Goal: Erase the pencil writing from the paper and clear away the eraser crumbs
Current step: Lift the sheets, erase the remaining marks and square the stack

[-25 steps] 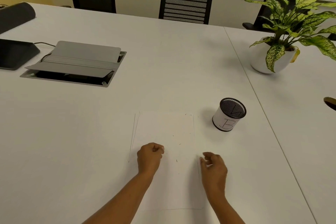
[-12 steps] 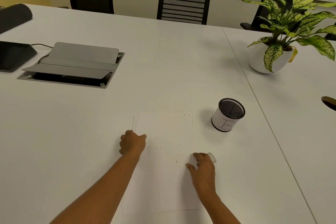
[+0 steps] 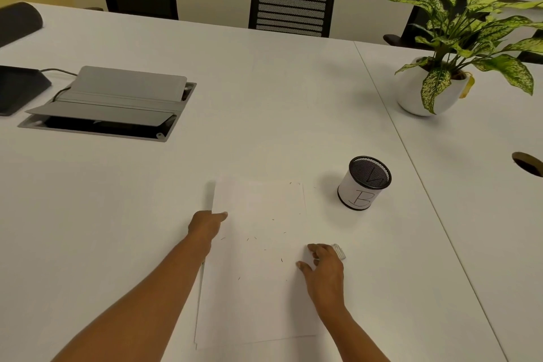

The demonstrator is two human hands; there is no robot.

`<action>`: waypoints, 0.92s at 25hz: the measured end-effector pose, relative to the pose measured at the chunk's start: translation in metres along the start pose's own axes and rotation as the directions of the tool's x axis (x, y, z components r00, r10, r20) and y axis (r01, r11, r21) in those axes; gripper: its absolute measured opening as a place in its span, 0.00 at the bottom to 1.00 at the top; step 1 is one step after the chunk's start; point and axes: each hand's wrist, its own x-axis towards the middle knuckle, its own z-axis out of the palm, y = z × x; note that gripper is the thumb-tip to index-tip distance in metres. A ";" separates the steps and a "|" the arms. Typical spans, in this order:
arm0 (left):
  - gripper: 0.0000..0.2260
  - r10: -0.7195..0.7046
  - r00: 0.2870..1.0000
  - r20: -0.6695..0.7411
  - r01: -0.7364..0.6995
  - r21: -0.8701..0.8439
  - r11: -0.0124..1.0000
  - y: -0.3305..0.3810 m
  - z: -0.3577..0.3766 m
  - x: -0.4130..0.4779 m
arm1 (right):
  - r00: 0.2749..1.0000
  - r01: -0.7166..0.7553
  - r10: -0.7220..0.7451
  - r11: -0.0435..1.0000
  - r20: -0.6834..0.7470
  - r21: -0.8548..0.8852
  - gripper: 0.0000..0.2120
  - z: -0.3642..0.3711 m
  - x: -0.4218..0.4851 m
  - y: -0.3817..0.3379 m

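Note:
A white sheet of paper [image 3: 258, 288] lies on the white table [image 3: 264, 97], sprinkled with small dark eraser crumbs [image 3: 255, 238]. No pencil writing shows on it. My left hand [image 3: 205, 225] is closed on the paper's left edge, which stands slightly raised off the table. My right hand [image 3: 323, 267] rests on the paper's right edge with thumb and forefinger spread. A small white eraser [image 3: 338, 251] pokes out past its outer fingers; whether those fingers hold it is hidden.
A mesh pen cup [image 3: 365, 184] marked "B" stands right of the paper. A potted plant [image 3: 432, 88] is at the far right, a grey cable box [image 3: 117, 103] at the left, and a round grommet hole [image 3: 529, 163] at the right edge. Chairs line the far side.
My left hand has moved from the middle of the paper to its left edge and closed on it. My right hand shifted forward and the eraser came into view beside it.

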 end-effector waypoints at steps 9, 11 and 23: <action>0.11 0.333 0.941 -0.067 -0.314 0.196 0.929 0.036 -0.009 -0.042 | 0.999 -0.042 0.040 0.997 0.023 0.058 0.10 -0.012 0.002 -0.003; 0.09 0.390 0.919 -0.051 -0.374 0.190 0.908 0.050 -0.015 -0.053 | 0.996 -0.083 0.079 0.992 0.044 0.099 0.10 -0.016 0.000 -0.005; 0.10 0.584 0.811 0.020 -0.554 0.346 0.757 0.080 -0.022 -0.096 | 0.989 -0.107 0.106 0.994 0.106 0.005 0.12 -0.026 -0.010 -0.008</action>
